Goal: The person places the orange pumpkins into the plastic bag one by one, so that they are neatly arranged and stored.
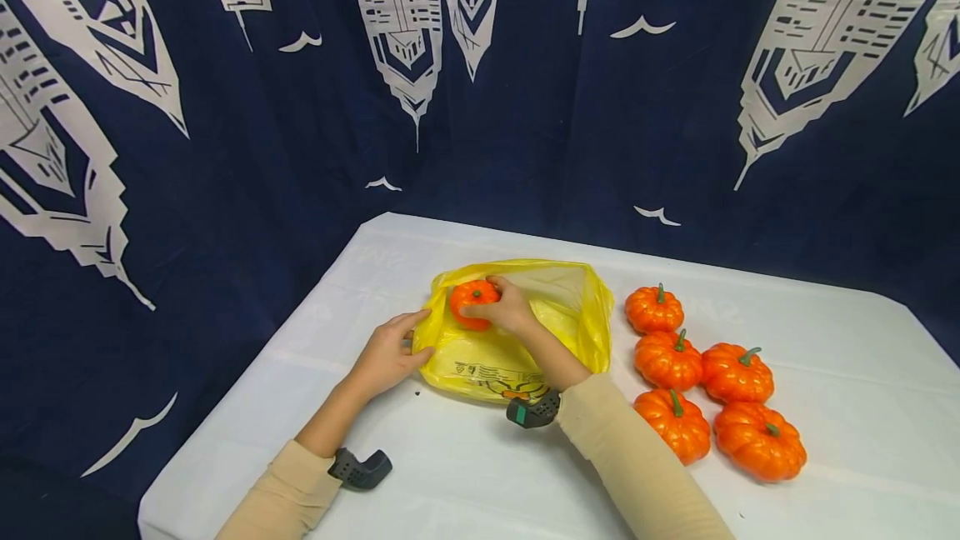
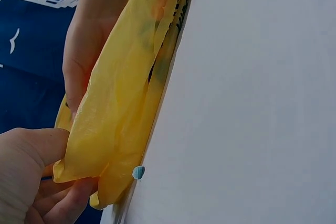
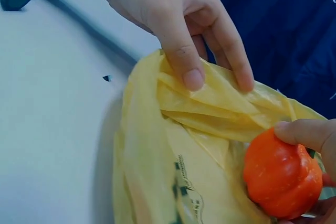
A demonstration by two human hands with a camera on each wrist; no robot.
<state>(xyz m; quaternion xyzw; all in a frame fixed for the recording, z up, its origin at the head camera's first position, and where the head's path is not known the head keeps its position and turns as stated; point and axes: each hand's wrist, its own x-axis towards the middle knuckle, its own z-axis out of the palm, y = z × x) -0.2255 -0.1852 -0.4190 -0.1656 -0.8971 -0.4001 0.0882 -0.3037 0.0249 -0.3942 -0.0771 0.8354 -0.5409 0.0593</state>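
Note:
A yellow plastic bag [image 1: 581,325] lies on the table with its mouth spread toward me. My left hand [image 1: 386,355] pinches the bag's left rim; in the right wrist view its thumb [image 3: 184,59] is inside the rim and its fingers are outside. Inside the mouth, at the left, my right hand [image 1: 512,308] grips a small orange pumpkin [image 1: 471,297] between thumb and fingers. The right wrist view shows this pumpkin [image 3: 281,174] close to the bag's inner wall. Part of the right hand is cut off at that view's edge.
To the right of the bag, several orange pumpkins [image 1: 742,373] with green stems lie in a loose cluster on the white-covered table [image 1: 847,357]. A small dark bit [image 1: 417,393] sits near the bag's lower left. Behind hangs a dark blue patterned curtain [image 1: 525,148].

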